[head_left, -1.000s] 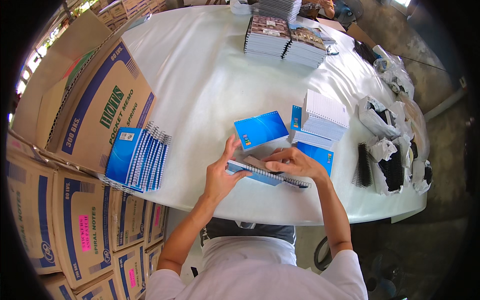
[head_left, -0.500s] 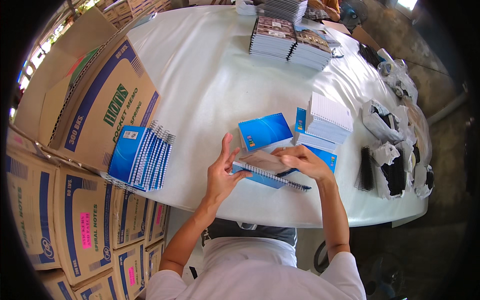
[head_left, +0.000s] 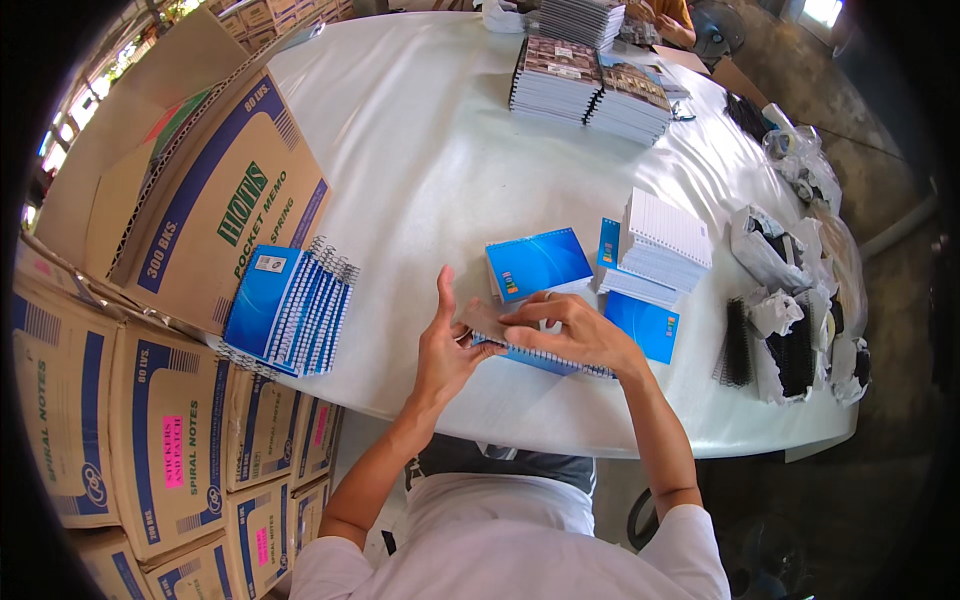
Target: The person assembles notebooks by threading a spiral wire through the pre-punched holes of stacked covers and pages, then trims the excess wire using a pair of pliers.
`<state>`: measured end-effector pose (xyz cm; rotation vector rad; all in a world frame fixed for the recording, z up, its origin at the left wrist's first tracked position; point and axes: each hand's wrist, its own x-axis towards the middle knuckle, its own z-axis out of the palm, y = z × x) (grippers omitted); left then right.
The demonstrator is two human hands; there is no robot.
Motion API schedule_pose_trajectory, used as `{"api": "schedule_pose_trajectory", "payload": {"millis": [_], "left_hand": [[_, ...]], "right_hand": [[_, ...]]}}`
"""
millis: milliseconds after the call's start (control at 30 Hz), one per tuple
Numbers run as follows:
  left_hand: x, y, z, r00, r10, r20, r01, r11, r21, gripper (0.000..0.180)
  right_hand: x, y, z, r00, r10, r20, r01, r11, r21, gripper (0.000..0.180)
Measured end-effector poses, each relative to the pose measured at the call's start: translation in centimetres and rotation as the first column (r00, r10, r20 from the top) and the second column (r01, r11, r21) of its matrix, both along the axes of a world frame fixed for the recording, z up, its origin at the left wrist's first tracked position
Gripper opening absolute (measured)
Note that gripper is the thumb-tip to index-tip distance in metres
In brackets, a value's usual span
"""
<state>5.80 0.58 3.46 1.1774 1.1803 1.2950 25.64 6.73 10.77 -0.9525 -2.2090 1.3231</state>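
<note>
A small blue spiral notebook [head_left: 545,360] is between my hands near the table's front edge, its wire coil along the upper side. My left hand [head_left: 440,352] grips its left end, thumb against the coil and forefinger raised. Over the middle lies my right hand [head_left: 585,335], fingers bent on the brownish-grey board that rises from the coil and hiding part of it. Just beyond is a low stack of blue-covered pads [head_left: 540,263]. To the right, white lined page blocks [head_left: 668,230] are piled on blue covers [head_left: 648,328].
Finished-looking spiral notebooks [head_left: 265,310] lean in a row by an open carton [head_left: 225,195] at left. Closed cartons [head_left: 178,450] fill the lower left. Bags of black coils [head_left: 790,340] lie along the right edge. Thicker books [head_left: 560,75] stand far back, near another person's sleeve [head_left: 677,14].
My right hand has lowered onto the notebook and shifted slightly left. The board it held up now lies closer to the coil. A dark pen-like thing under that hand is no longer visible.
</note>
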Motion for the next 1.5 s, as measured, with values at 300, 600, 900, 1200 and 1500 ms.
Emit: {"api": "schedule_pose_trajectory", "payload": {"millis": [300,600,900,1200,1500], "left_hand": [[-1.6,-0.6,0.4,0.964,-0.207,-0.166,0.229,0.965,0.128,0.053],[-3.8,-4.7,2.4,0.887,-0.059,-0.458,0.214,0.932,0.294,0.057],[-2.5,-6.3,1.3,0.475,0.209,-0.855,0.136,0.942,0.306,0.059],[-1.1,-6.6,2.6,0.471,0.233,-0.851,0.077,0.95,0.303,0.076],[-1.6,-6.4,2.9,0.386,0.311,-0.869,0.078,0.927,0.367,0.074]], "right_hand": [[9.9,-5.5,3.2,0.872,-0.488,0.05,0.436,0.818,0.376,0.042],[14.0,-9.9,-4.1,0.56,-0.816,0.143,0.385,0.41,0.827,0.059],[4.2,-9.5,-6.4,0.869,-0.446,0.216,0.219,0.736,0.641,0.045],[-0.6,-12.3,-1.9,0.951,-0.294,0.101,0.156,0.734,0.661,0.041],[-1.6,-11.3,1.1,0.986,-0.152,0.073,0.169,0.868,-0.468,0.032]]}}
